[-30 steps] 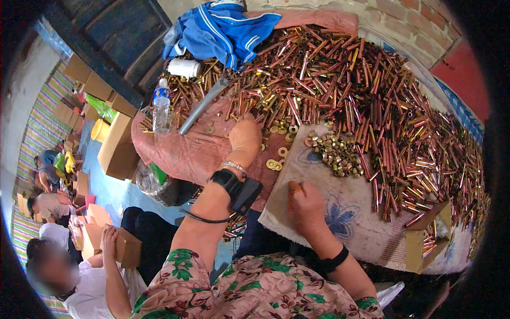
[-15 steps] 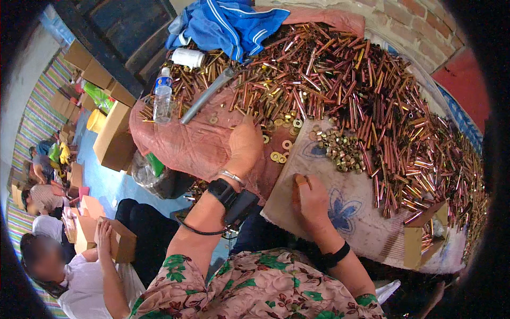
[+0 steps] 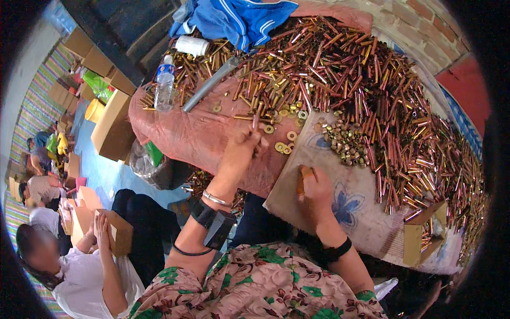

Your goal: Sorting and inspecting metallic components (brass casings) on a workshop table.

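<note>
My left hand (image 3: 244, 150) is closed over the pink cloth, with a short copper-coloured metal tube (image 3: 256, 123) sticking up from its fingers. Just beyond it lie loose brass-coloured washers (image 3: 280, 147) and the edge of a big heap of metal tubes (image 3: 340, 69). My right hand (image 3: 316, 194) is curled shut over the pale flowered mat (image 3: 361, 220); whatever its fingers hold is hidden. Past that hand, a small pile of hex nuts (image 3: 345, 142) sits on the mat.
A grey pipe-like rod (image 3: 210, 85), a clear plastic bottle (image 3: 164, 87), a white container (image 3: 192, 46) and a blue cloth (image 3: 228, 18) lie at the back left. An open carton (image 3: 419, 242) stands front right. At left, a person (image 3: 98, 271) holds a cardboard box (image 3: 120, 231).
My left hand has drawn back a little from the heap's edge, and a tube now shows upright in its fingers. My right hand stays closed in nearly the same place.
</note>
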Tool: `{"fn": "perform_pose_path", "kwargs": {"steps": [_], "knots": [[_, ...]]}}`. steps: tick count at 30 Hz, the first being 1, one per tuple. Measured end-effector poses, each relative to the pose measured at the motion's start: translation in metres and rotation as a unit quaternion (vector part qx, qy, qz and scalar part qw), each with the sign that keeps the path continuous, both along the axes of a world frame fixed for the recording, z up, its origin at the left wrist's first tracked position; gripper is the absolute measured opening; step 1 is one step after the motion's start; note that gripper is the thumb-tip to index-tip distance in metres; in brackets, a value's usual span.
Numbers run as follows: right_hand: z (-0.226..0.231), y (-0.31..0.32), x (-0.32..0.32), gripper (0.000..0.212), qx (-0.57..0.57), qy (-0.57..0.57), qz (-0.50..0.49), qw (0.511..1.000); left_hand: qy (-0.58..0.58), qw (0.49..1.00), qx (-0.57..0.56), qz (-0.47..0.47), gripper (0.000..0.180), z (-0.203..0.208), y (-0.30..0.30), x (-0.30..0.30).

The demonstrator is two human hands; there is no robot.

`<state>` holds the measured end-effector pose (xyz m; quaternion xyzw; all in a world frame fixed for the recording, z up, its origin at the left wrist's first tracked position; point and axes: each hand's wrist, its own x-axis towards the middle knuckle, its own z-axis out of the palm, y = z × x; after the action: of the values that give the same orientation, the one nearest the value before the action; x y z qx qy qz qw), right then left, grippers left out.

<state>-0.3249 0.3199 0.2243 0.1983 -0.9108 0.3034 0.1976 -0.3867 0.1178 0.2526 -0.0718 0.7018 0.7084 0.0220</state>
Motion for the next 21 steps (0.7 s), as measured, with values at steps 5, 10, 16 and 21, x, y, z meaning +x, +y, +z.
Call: {"fn": "perform_pose_path", "kwargs": {"steps": [5, 10, 16, 21], "knots": [[-0.003, 0.001, 0.001, 0.034, -0.016, 0.013, -0.013, 1.0, -0.09, 0.971, 0.214, -0.053, 0.015, 0.014, 0.011, 0.034], [-0.013, 0.004, 0.0, 0.033, 0.004, 0.03, -0.022, 0.999, -0.022, 0.998, 0.055, -0.007, 0.015, -0.013, 0.016, 0.042], [-0.024, 0.002, -0.009, 0.027, 0.006, 0.125, -0.045, 0.991, 0.178, 0.894, -0.384, 0.146, 0.022, 0.006, 0.001, 0.007], [-0.006, 0.001, -0.002, 0.024, -0.019, 0.045, -0.014, 0.999, 0.032, 0.858, -0.506, 0.085, 0.031, 0.008, 0.006, -0.011]]}}
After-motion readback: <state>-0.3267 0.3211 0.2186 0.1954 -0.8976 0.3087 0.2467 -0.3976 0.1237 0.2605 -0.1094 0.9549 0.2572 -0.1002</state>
